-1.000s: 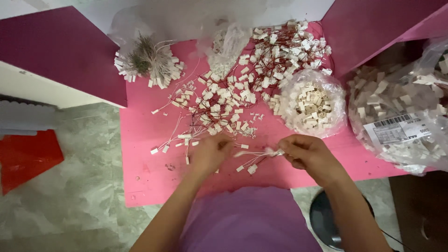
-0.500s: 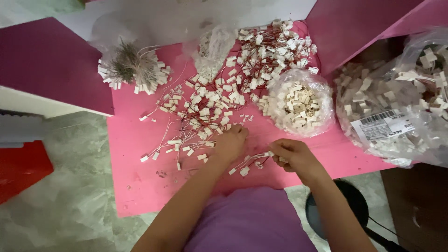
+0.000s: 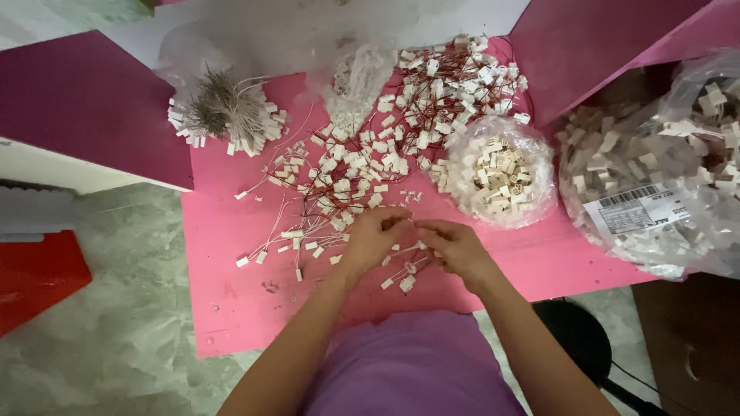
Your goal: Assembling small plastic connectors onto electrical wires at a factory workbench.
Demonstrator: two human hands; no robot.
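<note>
My left hand (image 3: 373,240) and my right hand (image 3: 456,248) meet fingertip to fingertip over the pink table (image 3: 231,300). Both pinch a small white connector on thin wire, mostly hidden by the fingers. A few wired connectors (image 3: 405,279) lie just below the hands. Loose red-wired white connectors (image 3: 347,181) are scattered just beyond my left hand. A denser heap of red-wired connectors (image 3: 455,81) lies farther back. A clear bag of white housings (image 3: 501,173) stands beyond my right hand.
A large clear bag of white parts (image 3: 655,177) fills the right side. A bundle of white-wired connectors (image 3: 223,115) sits back left, another clear bag (image 3: 356,81) back centre. Magenta panels (image 3: 85,100) flank the table. A red object (image 3: 35,281) and a black stool base (image 3: 582,339) are on the floor.
My hands held a wire stretched between them a second ago; they have since drawn together until the fingertips touch. The view has shifted slightly.
</note>
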